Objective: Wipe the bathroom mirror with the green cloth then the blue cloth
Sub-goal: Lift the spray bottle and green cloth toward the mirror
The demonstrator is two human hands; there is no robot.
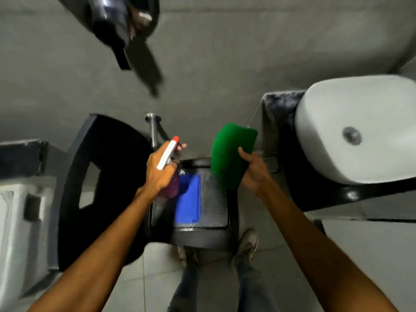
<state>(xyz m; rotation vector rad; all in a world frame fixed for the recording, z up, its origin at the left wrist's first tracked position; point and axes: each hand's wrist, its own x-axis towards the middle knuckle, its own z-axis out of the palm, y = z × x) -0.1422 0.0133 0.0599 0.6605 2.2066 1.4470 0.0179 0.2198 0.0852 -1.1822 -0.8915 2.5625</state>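
Note:
My right hand point(254, 172) holds the green cloth point(229, 152) upright by its lower right edge, in front of the grey wall. A spray bottle point(168, 154) with a white trigger head, red nozzle and purple body is gripped in my left hand point(159, 170). Below both hands the folded blue cloth point(189, 199) lies on the seat of a dark stool point(213, 206). The round mirror point(119, 21) hangs at the top left, dark and blurred, with a reflection in it.
A white basin point(351, 129) sits on a black counter point(283, 140) at the right. A black chair back point(108, 176) stands left of the stool, with a chrome pipe point(154, 129) on the wall behind. My feet point(247, 242) are on the tiled floor.

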